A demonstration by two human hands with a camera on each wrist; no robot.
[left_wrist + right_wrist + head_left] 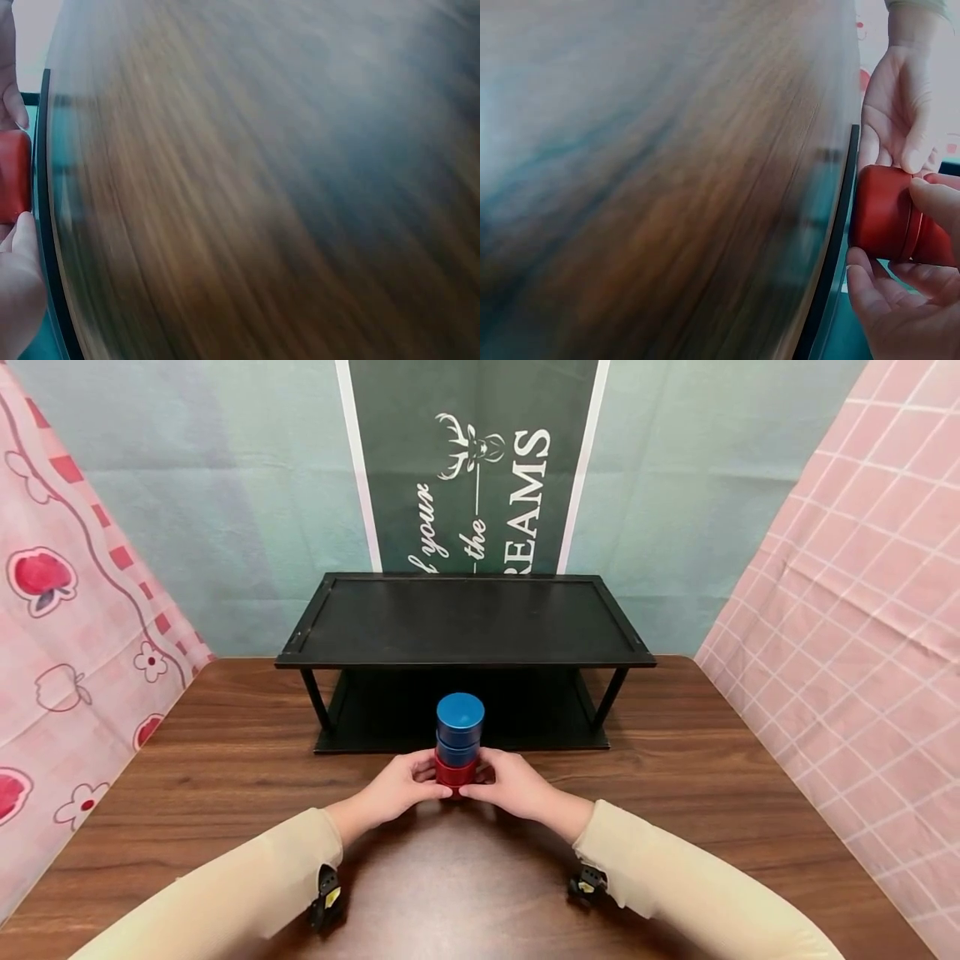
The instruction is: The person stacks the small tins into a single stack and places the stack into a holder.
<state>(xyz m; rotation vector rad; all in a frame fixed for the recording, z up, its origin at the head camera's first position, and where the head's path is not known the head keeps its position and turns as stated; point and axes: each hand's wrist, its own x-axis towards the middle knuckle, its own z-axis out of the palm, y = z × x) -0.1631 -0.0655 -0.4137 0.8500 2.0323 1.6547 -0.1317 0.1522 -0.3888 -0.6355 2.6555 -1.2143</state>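
Observation:
A blue round canister [460,727] with a lid stands on top of a red round canister [455,772], both upright in the head view. My left hand [401,787] grips the red canister from the left, thumb at its front. From the right, my right hand [519,785] holds the same canister, the two thumb tips close together. In the right wrist view the red canister [885,211] shows a seam round it, with my right hand [911,307] below and my left hand [900,105] above. Only part of the red canister [13,176] shows at the left wrist view's edge.
Right behind the stack stands a black two-tier shelf [465,622], its lower tier low on the brown wooden table [240,760]. Pink patterned cloths hang at the left and right, a green printed curtain [285,510] at the back. Both sleeves carry small black devices.

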